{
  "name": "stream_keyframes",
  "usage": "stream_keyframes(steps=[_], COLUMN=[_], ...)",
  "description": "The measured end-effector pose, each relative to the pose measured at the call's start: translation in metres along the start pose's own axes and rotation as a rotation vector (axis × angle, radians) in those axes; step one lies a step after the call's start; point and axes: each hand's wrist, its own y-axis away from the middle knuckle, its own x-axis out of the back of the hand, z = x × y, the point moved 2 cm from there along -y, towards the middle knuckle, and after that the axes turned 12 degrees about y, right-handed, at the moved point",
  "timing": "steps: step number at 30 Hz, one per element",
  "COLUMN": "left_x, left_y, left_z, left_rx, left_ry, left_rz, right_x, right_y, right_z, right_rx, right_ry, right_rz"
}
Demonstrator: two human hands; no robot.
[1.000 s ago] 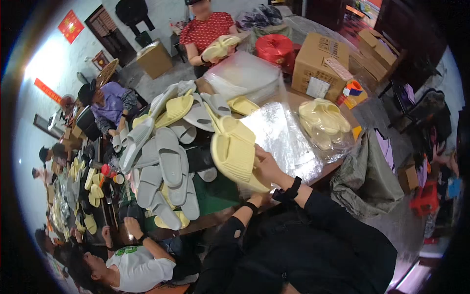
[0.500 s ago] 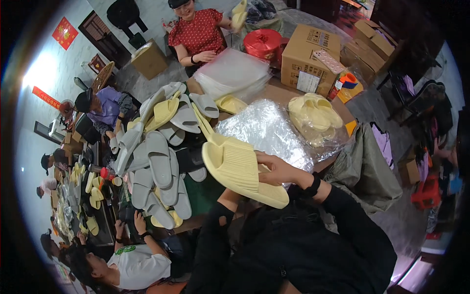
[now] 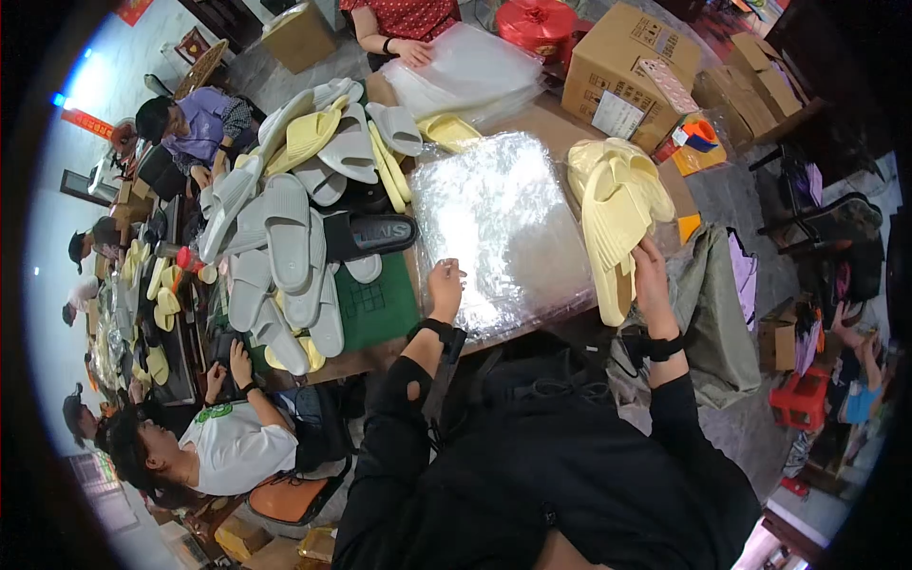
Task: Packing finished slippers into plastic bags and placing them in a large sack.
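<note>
In my right hand (image 3: 652, 280) is a pale yellow slipper (image 3: 613, 223), held by its heel end with the toe pointing away. It lies against a bunch of yellow slippers (image 3: 641, 176) in clear plastic at the table's right; how far they touch is hidden. My left hand (image 3: 446, 288) hovers at the near left edge of a stack of shiny clear plastic bags (image 3: 494, 209). Its fingers are loosely bent, a little apart, with nothing visible in them. Left of the bags lie a black slipper (image 3: 370, 234) and a heap of grey slippers (image 3: 288, 233).
Beyond the bags lie frosted plastic sheets (image 3: 465, 71), with a person's hand (image 3: 410, 51) on them. A cardboard box (image 3: 627, 71) and an orange tape roll (image 3: 700, 135) stand at the far right. A grey-green sack (image 3: 708, 332) hangs by the right edge. Another person (image 3: 237, 446) sits at left.
The yellow slipper has gone from in front of my chest to the right, beside the bagged ones. My left hand has come from behind it to the bags. The view has shifted.
</note>
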Motion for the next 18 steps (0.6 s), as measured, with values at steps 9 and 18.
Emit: stream_keyframes(steps=[9, 18], left_x=[-0.021, -0.040], left_y=[0.015, -0.001], left_z=[0.023, 0.028], left_rx=[-0.053, -0.158], left_ry=[0.011, -0.031], left_rz=[0.114, 0.275], right_x=[0.005, -0.020], right_y=[0.007, 0.026], right_z=[0.007, -0.011], right_rx=[0.017, -0.073], right_ry=[0.110, 0.191], right_rz=[-0.111, -0.805])
